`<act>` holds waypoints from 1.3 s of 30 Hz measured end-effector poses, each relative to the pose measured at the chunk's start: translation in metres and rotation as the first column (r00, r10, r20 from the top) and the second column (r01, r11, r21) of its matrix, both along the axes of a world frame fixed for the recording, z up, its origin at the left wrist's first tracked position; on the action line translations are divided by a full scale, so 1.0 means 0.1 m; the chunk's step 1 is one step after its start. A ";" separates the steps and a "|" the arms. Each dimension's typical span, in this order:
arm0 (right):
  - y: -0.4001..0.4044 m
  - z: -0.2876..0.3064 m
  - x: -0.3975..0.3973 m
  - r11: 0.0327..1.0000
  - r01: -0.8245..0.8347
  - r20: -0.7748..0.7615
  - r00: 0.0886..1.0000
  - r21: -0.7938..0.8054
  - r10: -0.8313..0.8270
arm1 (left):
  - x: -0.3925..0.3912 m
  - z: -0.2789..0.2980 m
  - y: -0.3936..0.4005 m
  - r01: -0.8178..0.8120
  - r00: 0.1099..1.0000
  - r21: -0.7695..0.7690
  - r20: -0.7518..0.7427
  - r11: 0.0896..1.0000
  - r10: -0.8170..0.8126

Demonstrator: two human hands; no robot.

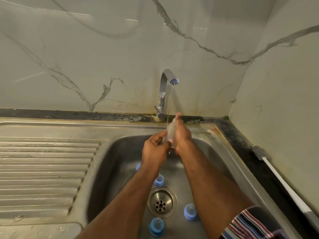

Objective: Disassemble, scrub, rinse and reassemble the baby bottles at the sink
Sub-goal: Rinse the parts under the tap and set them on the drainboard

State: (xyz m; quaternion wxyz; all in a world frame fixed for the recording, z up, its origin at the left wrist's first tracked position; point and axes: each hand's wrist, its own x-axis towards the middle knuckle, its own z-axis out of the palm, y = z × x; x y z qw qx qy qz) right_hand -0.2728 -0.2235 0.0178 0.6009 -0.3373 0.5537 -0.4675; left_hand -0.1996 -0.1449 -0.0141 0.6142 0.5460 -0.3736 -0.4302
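- Clear bottle [170, 133] held over the far part of the sink [214, 152], tilted, top end toward the tap [164, 94]; motion blur, details soft.
- Right hand [183, 135] wraps the bottle from the right, fingers curled around it, thumb up near the top end.
- Left hand [155, 149] grips the bottle's lower end, fingers curled on it.
- Thin water stream [170, 104] runs from the tap spout and meets the bottle's upper left side.
- 4 blue nipple rings show in the sink: 1 far left [138, 167] partly hidden by the left arm, 1 just far of the drain [159, 180], 1 right of the drain [189, 212], 1 near [156, 227].
- Drain [161, 202] in the middle of the sink floor.
- Ribbed drainboard [44, 169] left of the sink.
- Bottle brush [283, 181] with white handle lies on the dark counter [245, 145] right of the sink.
- Striped cloth [248, 225] at near right.
- Marble wall [103, 57] behind.
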 end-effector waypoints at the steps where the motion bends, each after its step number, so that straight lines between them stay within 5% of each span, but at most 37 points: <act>1: 0.00 -0.02 0.02 0.999 -0.031 0.058 0.998 0.007 0.031 | 0.02 0.02 0.00 -0.008 0.992 0.002 -0.124 1.000 0.008; 5: 0.05 -0.12 0.14 0.986 -0.144 0.166 0.974 -0.078 0.156 | 0.15 0.01 -0.03 -0.003 0.907 0.035 -0.421 0.999 0.017; 10: 0.09 -0.14 0.11 0.947 -0.225 0.208 0.939 -0.231 0.274 | 0.23 0.01 -0.03 -0.010 0.902 0.071 -0.431 0.997 0.040; 19: 0.10 -0.08 -0.06 0.876 -0.210 -0.117 0.977 -0.434 0.176 | 0.20 -0.01 -0.06 0.017 0.907 0.189 -0.416 0.982 0.064; 22: 0.08 -0.07 -0.03 0.825 -0.252 -0.337 0.938 -0.506 0.080 | 0.22 0.00 -0.06 0.038 0.884 0.223 -0.462 0.974 0.071; 24: 0.08 -0.03 -0.05 0.816 -0.197 -0.338 0.941 -0.543 0.003 | 0.21 0.02 -0.06 0.033 0.875 0.233 -0.476 0.972 0.084; 28: 0.09 -0.08 -0.06 0.841 -0.303 -0.538 0.843 -0.447 0.018 | 0.19 0.02 -0.04 0.031 0.889 0.270 -0.447 0.962 0.096; 31: 0.07 -0.03 -0.03 0.816 -0.239 -0.490 0.870 -0.527 -0.061 | 0.22 0.01 -0.06 0.002 0.876 0.288 -0.462 0.958 0.137; 34: 0.10 -0.06 -0.03 0.810 -0.385 -0.647 0.762 -0.441 0.010 | 0.20 0.04 -0.04 0.001 0.875 0.287 -0.464 0.958 0.138; 37: 0.12 -0.07 0.00 0.805 -0.276 -0.521 0.852 -0.525 -0.047 | 0.21 0.02 -0.05 -0.004 0.876 0.278 -0.463 0.960 0.137; 39: 0.14 -0.06 -0.01 0.800 -0.313 -0.572 0.819 -0.512 -0.046 | 0.21 0.01 -0.05 0.009 0.879 0.278 -0.460 0.960 0.125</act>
